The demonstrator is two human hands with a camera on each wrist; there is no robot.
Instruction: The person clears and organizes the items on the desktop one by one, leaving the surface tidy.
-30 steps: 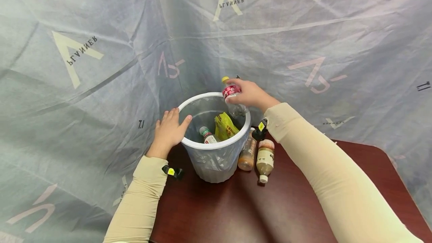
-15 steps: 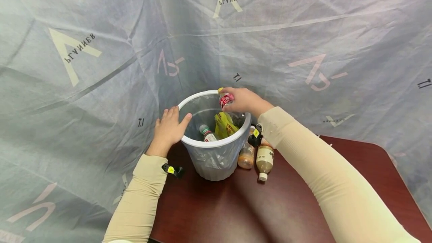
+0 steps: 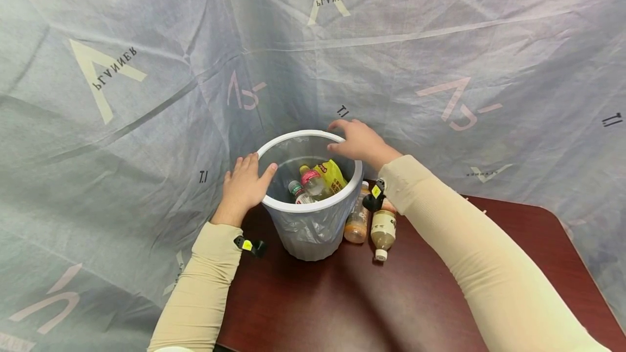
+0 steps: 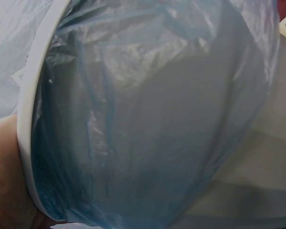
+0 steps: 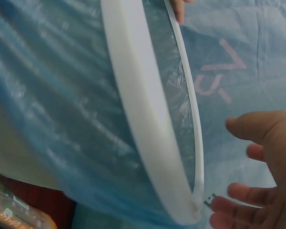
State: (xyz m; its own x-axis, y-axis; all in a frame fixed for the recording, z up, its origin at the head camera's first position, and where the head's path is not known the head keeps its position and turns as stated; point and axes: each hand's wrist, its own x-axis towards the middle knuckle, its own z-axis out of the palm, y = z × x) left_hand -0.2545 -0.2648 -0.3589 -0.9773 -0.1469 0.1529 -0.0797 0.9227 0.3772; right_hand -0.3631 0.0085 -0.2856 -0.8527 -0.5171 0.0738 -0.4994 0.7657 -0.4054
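Observation:
A trash bin (image 3: 312, 238) with a white rim and a thin plastic liner stands on the table. My left hand (image 3: 246, 184) rests on the rim's left side with its fingers spread. Over the rim's far right my right hand (image 3: 362, 141) hovers with fingers loosely bent and nothing between them; the right wrist view shows the same empty hand (image 5: 257, 167) beside the rim. Inside the bin lie a clear bottle (image 3: 313, 181) with a red label and yellow cap, a green-capped bottle (image 3: 297, 191) and a yellow wrapper (image 3: 333, 176).
Right of the bin, an orange-tinted bottle (image 3: 357, 227) and a cream-labelled bottle (image 3: 383, 231) lie on the dark red table (image 3: 415, 297). A grey printed cloth (image 3: 415, 53) hangs behind and to the left.
My right hand has let go of the red-labelled bottle, which dropped into the bin beside the green-capped one, partly covering the yellow wrapper. My left hand has stayed on the rim.

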